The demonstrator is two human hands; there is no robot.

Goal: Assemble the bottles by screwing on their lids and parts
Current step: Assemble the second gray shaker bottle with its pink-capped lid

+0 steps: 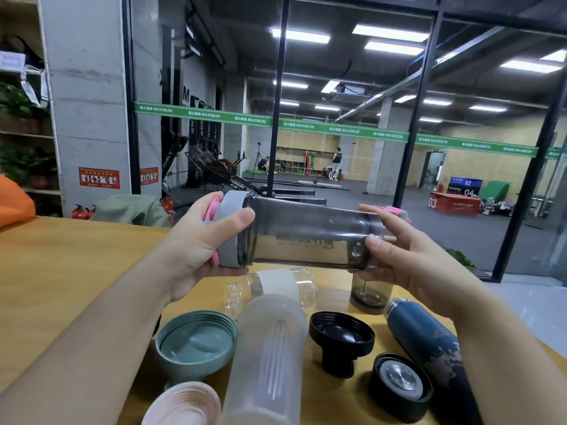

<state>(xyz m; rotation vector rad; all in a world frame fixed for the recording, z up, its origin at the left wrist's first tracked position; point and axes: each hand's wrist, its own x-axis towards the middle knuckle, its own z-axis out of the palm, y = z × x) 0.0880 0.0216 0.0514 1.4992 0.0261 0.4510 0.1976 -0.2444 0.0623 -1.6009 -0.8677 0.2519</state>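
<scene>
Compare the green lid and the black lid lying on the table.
The green lid is pale sage and wider; the black lid is glossy black and narrower. The green lid sits left of the frosted bottle, the black lid right of it. Both lie upside down, threaded openings up, off any bottle.

I note a wooden table (61,256) in front. Behind it stand a concrete pillar (89,102) bearing an orange safety sign (99,177), fire extinguishers (82,211) at its foot, and a green banner (337,128) across glass partitions.
</scene>
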